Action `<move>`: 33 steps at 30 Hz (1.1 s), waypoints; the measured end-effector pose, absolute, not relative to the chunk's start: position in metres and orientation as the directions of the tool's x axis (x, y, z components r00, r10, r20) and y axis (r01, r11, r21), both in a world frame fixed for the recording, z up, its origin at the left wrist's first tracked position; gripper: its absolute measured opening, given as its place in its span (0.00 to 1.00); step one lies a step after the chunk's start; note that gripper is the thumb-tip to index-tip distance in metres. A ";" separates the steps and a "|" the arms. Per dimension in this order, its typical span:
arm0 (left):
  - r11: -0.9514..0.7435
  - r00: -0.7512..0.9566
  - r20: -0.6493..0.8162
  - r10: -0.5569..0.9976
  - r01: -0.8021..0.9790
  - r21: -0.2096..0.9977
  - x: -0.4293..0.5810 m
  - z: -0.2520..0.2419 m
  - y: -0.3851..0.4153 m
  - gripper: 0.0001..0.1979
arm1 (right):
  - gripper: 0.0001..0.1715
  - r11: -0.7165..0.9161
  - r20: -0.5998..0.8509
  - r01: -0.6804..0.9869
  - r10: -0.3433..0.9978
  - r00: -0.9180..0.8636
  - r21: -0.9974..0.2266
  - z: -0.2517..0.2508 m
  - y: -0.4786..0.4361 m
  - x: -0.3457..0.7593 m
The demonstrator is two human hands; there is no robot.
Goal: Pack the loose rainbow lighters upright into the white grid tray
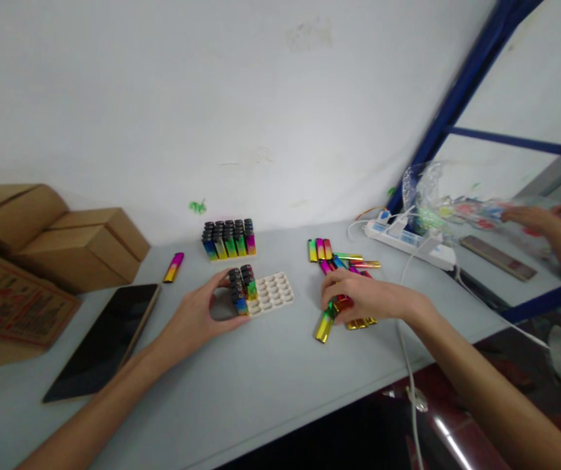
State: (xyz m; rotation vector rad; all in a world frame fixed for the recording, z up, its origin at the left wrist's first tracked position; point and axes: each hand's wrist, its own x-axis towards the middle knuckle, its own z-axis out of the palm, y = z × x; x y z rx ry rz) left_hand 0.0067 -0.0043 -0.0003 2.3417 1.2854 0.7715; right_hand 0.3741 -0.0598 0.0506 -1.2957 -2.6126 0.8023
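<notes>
"While the left hand (199,314) clasps one end of the white tray (273,294) on the grey table (260,382), what's the right hand (358,295) doing?"
"Touching loose lighters (324,329); whether gripping, I can't tell."
"Beyond?"
"Pale wall (211,98), blue frame (462,91)."

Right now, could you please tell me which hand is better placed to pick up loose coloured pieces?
Probably the right hand: it is among the loose coloured pieces, whereas the left hand is around the filled end of the pale tray, farther from them.
</notes>
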 end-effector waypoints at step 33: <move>-0.512 0.446 0.262 0.856 0.657 0.554 0.004 -0.001 -0.006 0.40 | 0.24 0.041 0.103 -0.212 0.950 -0.294 -0.976 0.029 -0.020 0.294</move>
